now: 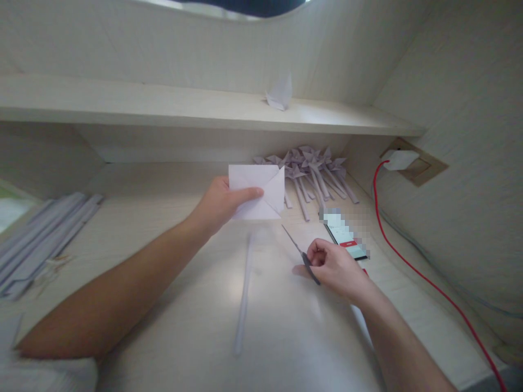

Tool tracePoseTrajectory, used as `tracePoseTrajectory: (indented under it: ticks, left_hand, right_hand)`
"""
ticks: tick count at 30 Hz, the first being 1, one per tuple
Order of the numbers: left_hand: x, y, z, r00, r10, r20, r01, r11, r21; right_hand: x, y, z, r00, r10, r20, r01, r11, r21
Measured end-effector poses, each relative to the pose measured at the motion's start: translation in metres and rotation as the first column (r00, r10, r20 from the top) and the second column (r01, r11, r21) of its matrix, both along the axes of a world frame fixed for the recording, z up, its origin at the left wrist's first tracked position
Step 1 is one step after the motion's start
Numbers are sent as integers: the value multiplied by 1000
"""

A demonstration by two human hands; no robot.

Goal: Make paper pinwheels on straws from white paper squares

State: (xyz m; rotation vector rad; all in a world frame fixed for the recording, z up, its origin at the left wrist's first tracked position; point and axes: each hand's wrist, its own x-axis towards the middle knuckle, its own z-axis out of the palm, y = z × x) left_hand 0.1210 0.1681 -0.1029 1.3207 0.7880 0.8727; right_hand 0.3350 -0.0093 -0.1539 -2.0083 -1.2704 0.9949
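A white square of paper [256, 177] with diagonal crease lines is held up over the desk in my left hand [229, 198]. My left thumb presses on its face; the other fingers are hidden behind it. My right hand [333, 264] grips a pair of scissors [307, 264] by the dark handles, the thin blades pointing up and left toward the paper's lower right corner, apart from it. Below the paper, a thin white paper stick [244, 296] lies lengthwise on the desk.
Several paper pinwheels on sticks [310, 163] lie at the back right. Beside my right hand is a phone [345, 234]. Flat white paper strips [49, 234] are stacked at left. A folded paper piece [280, 93] stands on the shelf [163, 103]. A red cable [412, 267] runs down the right side.
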Motion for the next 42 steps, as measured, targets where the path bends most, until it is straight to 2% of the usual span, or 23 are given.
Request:
tracePoseTrajectory:
  ticks: [3,5,9,11,13,15,17,19,22,27,29,32,37,40,42]
  left_hand:
    - [7,2,-15,1000,-2,-18,2,1000,-21]
    - [12,-2,-24,998,-52,-43,51,998,-33]
    - [18,-14,-33,989,-142,-51,138,988,-71]
    - [20,-21,-32,986,-154,-67,149,986,-75]
    - [22,-30,-30,989,-122,-88,117,991,-60]
    - [25,-40,-28,993,-64,-101,60,997,-48]
    - [28,-52,-28,993,-24,-119,19,999,-45]
    - [30,-60,-29,991,-29,-132,23,999,-47]
    - [30,-59,-30,990,-63,-122,59,997,-40]
    - [18,-25,-16,978,-207,-18,207,978,-10]
    - [11,-14,-10,945,-319,-73,323,945,46]
    - [7,-7,-9,854,-489,-175,497,868,0]
    - [12,-2,-29,845,-526,-93,514,848,-132]
    - [13,0,-38,780,-622,-72,606,779,-163]
    - [13,-2,-39,726,-678,-112,661,733,-159]
  right_hand:
    - [4,1,-5,966,49,253,-35,998,-59]
    - [5,0,-5,933,115,342,-91,992,-86]
    - [5,-4,-1,928,214,305,-183,975,-128]
    - [5,-5,3,940,219,261,-206,975,-77]
    - [2,-3,6,975,170,141,-178,983,42]
    - [-6,-1,8,985,93,-146,-70,985,158]
    - [-18,2,6,867,34,-498,63,982,177]
    - [-29,5,1,754,3,-657,141,976,166]
    - [-34,6,-6,682,-48,-729,223,964,145]
    - [-19,4,-8,747,-78,-660,278,939,204]
    - [-16,3,-6,777,-61,-626,253,941,222]
    - [-20,1,0,815,6,-579,167,955,246]
    - [-28,-1,5,780,156,-606,36,956,292]
    - [-26,-1,3,782,182,-596,19,949,314]
    - [-24,-1,1,786,186,-589,14,948,318]
